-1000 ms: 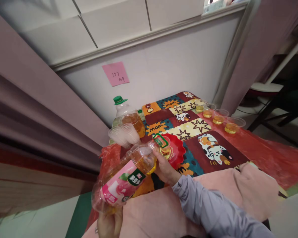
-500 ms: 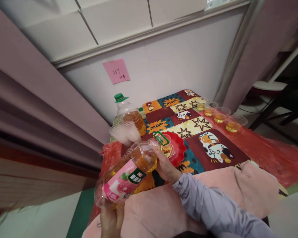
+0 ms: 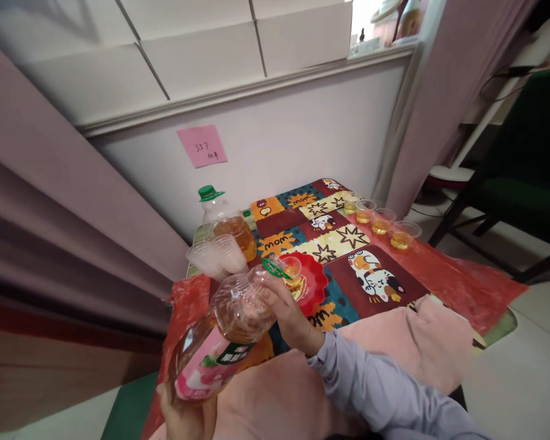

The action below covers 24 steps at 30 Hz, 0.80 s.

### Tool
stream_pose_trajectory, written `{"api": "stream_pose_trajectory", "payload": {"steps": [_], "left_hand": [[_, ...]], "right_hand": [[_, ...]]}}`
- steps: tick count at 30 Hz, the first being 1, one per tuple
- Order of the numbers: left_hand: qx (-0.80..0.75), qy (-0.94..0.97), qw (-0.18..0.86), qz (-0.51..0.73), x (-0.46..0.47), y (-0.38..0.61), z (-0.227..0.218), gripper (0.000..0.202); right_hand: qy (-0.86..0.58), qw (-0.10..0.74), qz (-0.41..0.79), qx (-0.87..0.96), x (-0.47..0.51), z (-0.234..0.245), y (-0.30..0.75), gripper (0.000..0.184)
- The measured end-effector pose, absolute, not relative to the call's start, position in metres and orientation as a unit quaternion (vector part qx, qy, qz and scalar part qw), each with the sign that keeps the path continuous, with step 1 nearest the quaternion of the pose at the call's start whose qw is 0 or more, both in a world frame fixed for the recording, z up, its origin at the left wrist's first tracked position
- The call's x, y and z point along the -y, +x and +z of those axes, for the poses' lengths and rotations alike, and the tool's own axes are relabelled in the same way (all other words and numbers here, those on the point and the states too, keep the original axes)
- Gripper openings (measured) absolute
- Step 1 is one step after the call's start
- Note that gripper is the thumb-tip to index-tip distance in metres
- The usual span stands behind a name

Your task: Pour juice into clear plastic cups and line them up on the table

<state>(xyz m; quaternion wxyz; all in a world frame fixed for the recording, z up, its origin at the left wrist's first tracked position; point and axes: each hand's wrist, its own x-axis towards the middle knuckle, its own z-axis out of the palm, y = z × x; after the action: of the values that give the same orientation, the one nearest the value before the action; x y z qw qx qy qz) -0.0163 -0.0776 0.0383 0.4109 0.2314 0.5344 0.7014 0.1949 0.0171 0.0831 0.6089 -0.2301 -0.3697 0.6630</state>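
Note:
A large clear bottle (image 3: 211, 354) of amber drink with a pink label leans toward the right over the table's near side. My left hand (image 3: 187, 412) grips its base from below. Around the neck closes my right hand (image 3: 286, 311), close to the green handle ring (image 3: 275, 267). Just beyond the bottle mouth, a clear plastic cup (image 3: 292, 269) with some yellow drink stands on a red scalloped plate (image 3: 318, 284). Whether liquid is flowing from the mouth I cannot tell.
Behind the held bottle are stacked clear cups (image 3: 231, 253) and a second bottle with a green cap (image 3: 209, 194). Several cups of yellow drink (image 3: 380, 223) line the table's right side. A patterned mat (image 3: 297, 220) covers the table. A dark chair (image 3: 522, 177) stands at right.
The bottle has tipped back to a more upright lean, its base end lower, and its drink has drawn away from the neck. Both hands keep their hold. The camera view has shifted right.

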Motion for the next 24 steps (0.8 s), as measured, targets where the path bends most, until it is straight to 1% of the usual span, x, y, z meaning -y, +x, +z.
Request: {"api": "stream_pose_trajectory", "payload": {"steps": [4, 6, 8, 9, 11, 14, 17, 20, 22, 23, 24], "left_hand": [[-0.539, 0.176, 0.413, 0.713, 0.072, -0.005, 0.042, 0.067], [-0.551, 0.196, 0.386, 0.713, 0.071, -0.009, 0.045, 0.061], [-0.560, 0.238, 0.350, 0.712, 0.072, -0.019, 0.053, 0.061], [-0.563, 0.266, 0.334, 0.707, 0.073, -0.025, 0.059, 0.066], [-0.570, 0.321, 0.301, 0.694, 0.073, -0.035, 0.076, 0.084], [-0.602, 0.491, 0.265, 0.571, 0.064, -0.037, 0.104, 0.113], [-0.612, 0.556, 0.262, 0.498, 0.051, -0.028, 0.123, 0.136], [-0.596, 0.543, 0.306, 0.507, 0.044, -0.025, 0.125, 0.139], [-0.587, 0.505, 0.326, 0.542, 0.047, -0.030, 0.120, 0.138], [-0.585, 0.486, 0.330, 0.559, 0.050, -0.034, 0.116, 0.138], [-0.586, 0.472, 0.332, 0.569, 0.053, -0.039, 0.111, 0.138]], "right_hand": [[-0.232, 0.587, 0.664, 0.401, -0.012, 0.098, 0.199, 0.055], [-0.235, 0.585, 0.669, 0.395, -0.010, 0.102, 0.200, 0.057], [-0.234, 0.580, 0.668, 0.403, -0.009, 0.105, 0.199, 0.057], [-0.236, 0.577, 0.664, 0.413, -0.009, 0.106, 0.199, 0.056], [-0.245, 0.575, 0.651, 0.430, -0.007, 0.110, 0.197, 0.053], [-0.252, 0.562, 0.653, 0.440, -0.005, 0.116, 0.192, 0.055], [-0.233, 0.524, 0.670, 0.472, -0.004, 0.125, 0.190, 0.063], [-0.210, 0.470, 0.664, 0.543, -0.007, 0.132, 0.198, 0.074], [-0.201, 0.434, 0.641, 0.601, -0.013, 0.134, 0.212, 0.088], [-0.207, 0.425, 0.623, 0.624, -0.018, 0.133, 0.222, 0.095], [-0.225, 0.426, 0.599, 0.640, -0.025, 0.131, 0.232, 0.098]]}}
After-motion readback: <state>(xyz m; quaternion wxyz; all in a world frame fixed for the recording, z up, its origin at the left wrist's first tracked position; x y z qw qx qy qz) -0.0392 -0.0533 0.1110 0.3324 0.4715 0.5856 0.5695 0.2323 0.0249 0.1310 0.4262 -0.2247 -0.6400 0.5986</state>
